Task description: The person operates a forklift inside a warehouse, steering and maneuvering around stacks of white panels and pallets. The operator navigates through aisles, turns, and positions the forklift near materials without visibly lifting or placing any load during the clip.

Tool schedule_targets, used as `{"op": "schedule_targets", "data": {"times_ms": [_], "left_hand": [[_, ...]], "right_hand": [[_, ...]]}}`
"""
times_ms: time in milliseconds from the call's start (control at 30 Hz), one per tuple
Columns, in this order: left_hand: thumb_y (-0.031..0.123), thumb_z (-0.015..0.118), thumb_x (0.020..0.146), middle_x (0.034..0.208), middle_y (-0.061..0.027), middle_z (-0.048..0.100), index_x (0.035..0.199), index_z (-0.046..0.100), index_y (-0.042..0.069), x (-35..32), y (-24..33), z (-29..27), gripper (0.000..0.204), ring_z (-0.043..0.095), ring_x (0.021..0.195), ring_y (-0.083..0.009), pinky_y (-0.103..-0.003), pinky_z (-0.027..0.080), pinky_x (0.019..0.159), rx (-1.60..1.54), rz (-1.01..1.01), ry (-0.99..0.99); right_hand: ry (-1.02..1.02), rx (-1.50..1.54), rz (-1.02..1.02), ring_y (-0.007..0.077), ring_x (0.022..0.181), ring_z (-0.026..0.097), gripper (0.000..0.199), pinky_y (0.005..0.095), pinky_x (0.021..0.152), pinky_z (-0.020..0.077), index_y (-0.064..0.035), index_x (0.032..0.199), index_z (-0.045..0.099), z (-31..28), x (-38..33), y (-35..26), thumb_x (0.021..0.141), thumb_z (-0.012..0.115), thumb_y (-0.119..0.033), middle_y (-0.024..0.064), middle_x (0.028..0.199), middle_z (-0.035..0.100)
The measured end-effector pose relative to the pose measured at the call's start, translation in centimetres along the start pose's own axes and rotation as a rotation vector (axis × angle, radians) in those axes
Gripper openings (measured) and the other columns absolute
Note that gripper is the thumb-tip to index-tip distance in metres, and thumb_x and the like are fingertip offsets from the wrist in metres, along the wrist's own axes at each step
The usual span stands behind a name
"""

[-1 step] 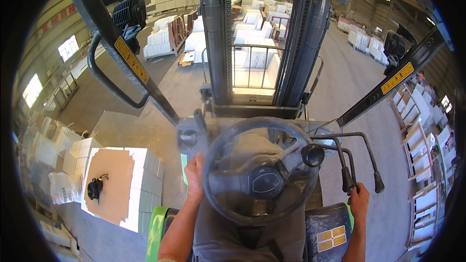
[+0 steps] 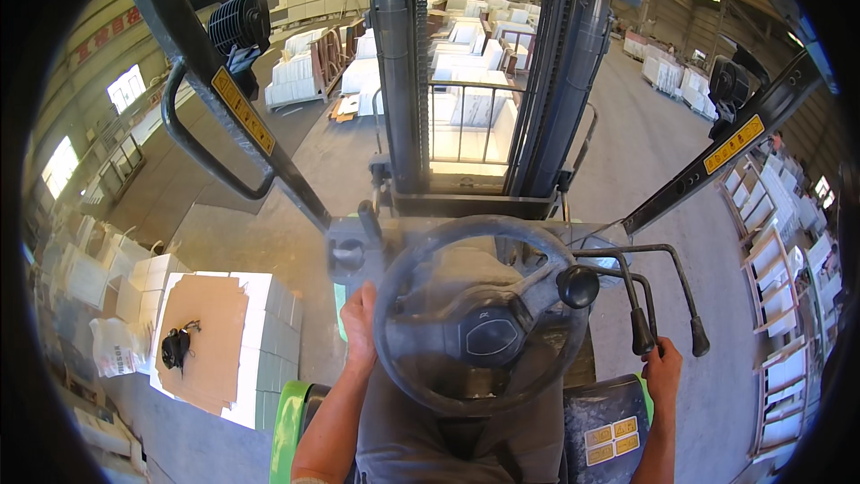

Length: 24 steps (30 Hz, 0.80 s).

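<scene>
Two hands are busy, and both are mine. My left hand is on the left side of the steering wheel. My fingers are curled around the dark rim and hold it tight. My arm comes up from the bottom of the picture beside my grey shirt.

My right hand is down on the right, at the levers. It sits just under the black knob of the nearer lever. I think my fingers are wrapped on that lever, but the view is small there, so I cannot tell if they grip it or only touch it. A second lever with a black tip stands just to the right of it.

The wheel is in the middle, right in front of me. It has a round black knob on its right side.

Ahead of the wheel stand the tall grey posts of the lift mast, with a metal guard rail between them. Past them are many white stacks on the grey floor of a big hall.

Down on my left is a stack of white boxes with brown cardboard on top. A small black thing lies on the cardboard. On the far right are wooden racks.
</scene>
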<state>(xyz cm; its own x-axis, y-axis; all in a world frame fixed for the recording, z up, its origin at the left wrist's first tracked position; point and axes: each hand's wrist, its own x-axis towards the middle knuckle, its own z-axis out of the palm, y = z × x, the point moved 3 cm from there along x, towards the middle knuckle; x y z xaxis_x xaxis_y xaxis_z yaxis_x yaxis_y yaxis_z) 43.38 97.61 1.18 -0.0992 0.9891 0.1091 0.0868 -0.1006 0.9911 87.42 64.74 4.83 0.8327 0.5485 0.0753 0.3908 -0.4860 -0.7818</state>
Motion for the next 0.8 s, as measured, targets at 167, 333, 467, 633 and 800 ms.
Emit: {"op": "schedule_targets", "data": {"times_ms": [167, 333, 467, 633, 800], "left_hand": [[0.035, 0.054, 0.108, 0.065, 0.0045, 0.045, 0.069, 0.052, 0.005, 0.1, -0.8, 0.0, 0.049, 0.038, 0.064, -0.0063, -0.031, 0.033, 0.053, 0.010, 0.031, -0.003], [0.037, 0.053, 0.110, 0.065, 0.0065, 0.046, 0.070, 0.055, 0.007, 0.1, -0.8, 0.0, 0.050, 0.039, 0.063, -0.0049, -0.030, 0.032, 0.052, 0.023, 0.075, -0.005], [0.030, 0.054, 0.106, 0.064, 0.0027, 0.042, 0.068, 0.049, 0.004, 0.0, -0.4, 0.1, 0.046, 0.037, 0.065, -0.0071, -0.032, 0.034, 0.054, 0.008, 0.046, -0.006], [0.027, 0.055, 0.104, 0.064, 0.0007, 0.039, 0.067, 0.046, 0.002, -0.1, -0.1, 0.3, 0.045, 0.036, 0.066, -0.0085, -0.034, 0.035, 0.055, -0.009, 0.017, 0.003], [0.029, 0.056, 0.105, 0.065, 0.0003, 0.039, 0.068, 0.045, 0.001, -0.1, -0.3, 0.1, 0.047, 0.036, 0.066, -0.0089, -0.034, 0.036, 0.056, 0.009, 0.009, 0.009]], "right_hand": [[-0.007, 0.018, 0.017, 0.0146, 0.051, 0.058, 0.028, 0.0321, 0.048, 0.0460, 0.0038, 0.114, 0.068, -0.1, -0.1, 0.0, 0.100, 0.060, -0.019, 0.0090, 0.070, 0.067], [0.008, 0.032, 0.005, 0.0117, 0.048, 0.055, 0.024, 0.0294, 0.046, 0.0435, 0.0042, 0.111, 0.068, 0.1, -0.2, 0.1, 0.101, 0.058, -0.016, 0.0070, 0.069, 0.064], [0.020, 0.022, -0.022, 0.0102, 0.047, 0.054, 0.022, 0.0282, 0.045, 0.0422, 0.0041, 0.108, 0.069, 0.1, -0.1, 0.4, 0.101, 0.057, -0.014, 0.0057, 0.068, 0.062], [-0.005, 0.012, -0.009, 0.0146, 0.050, 0.058, 0.029, 0.0322, 0.047, 0.0453, 0.0048, 0.116, 0.067, 0.0, 0.0, 1.4, 0.101, 0.060, -0.019, 0.0102, 0.071, 0.068], [-0.008, 0.016, -0.031, 0.0149, 0.049, 0.058, 0.028, 0.0325, 0.047, 0.0452, 0.0047, 0.114, 0.068, 0.1, -0.1, 1.8, 0.100, 0.060, -0.018, 0.0096, 0.070, 0.067]]}}
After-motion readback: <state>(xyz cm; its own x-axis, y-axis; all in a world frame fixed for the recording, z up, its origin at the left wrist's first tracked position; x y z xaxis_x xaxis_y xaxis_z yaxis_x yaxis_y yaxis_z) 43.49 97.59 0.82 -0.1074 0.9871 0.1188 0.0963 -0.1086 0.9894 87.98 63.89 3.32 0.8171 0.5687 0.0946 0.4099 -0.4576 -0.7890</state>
